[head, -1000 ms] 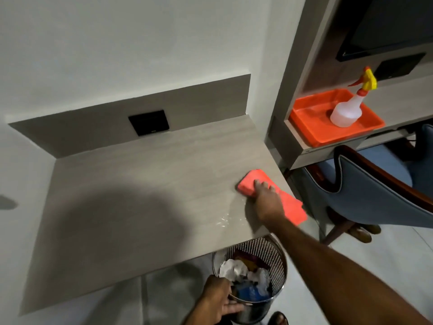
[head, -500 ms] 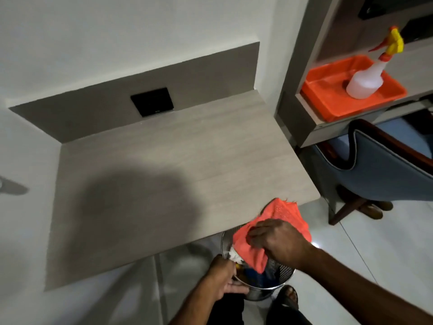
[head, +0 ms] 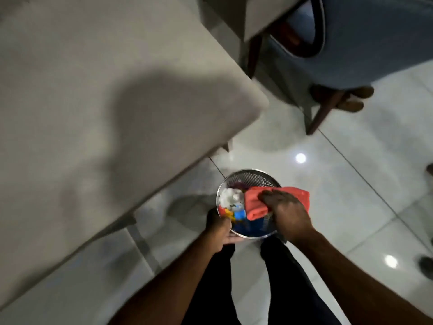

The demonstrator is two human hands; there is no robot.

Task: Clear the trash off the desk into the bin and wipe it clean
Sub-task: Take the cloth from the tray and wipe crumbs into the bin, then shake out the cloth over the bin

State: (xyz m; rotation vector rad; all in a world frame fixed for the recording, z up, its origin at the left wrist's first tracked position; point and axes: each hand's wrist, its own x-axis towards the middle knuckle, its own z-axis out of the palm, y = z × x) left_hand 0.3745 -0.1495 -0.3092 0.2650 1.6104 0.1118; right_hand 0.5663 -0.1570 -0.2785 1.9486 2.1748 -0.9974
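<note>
A round metal mesh bin (head: pixel 251 177) sits low over the tiled floor, just off the desk's front corner. Inside it lie crumpled white paper (head: pixel 229 198) and blue and yellow scraps (head: pixel 239 215). My left hand (head: pixel 220 231) grips the bin's near-left rim. My right hand (head: pixel 287 213) holds a red-orange cloth (head: pixel 254 202) bunched over the bin's right side, partly hanging into the opening. The pale wood desk (head: pixel 93 90) fills the upper left; its top is bare, with my shadow across it.
A blue upholstered chair (head: pixel 375 43) on dark wooden legs stands at the upper right, with brown footwear (head: pixel 351 99) under it. Glossy white floor tiles (head: pixel 351 184) spread to the right. My dark trouser legs (head: pixel 281 289) are directly below the bin.
My right hand drew the cloth off the desk's front edge and carried it over the bin. My view tilted down, so the wall, the tray and the spray bottle left the frame. My left hand kept its hold.
</note>
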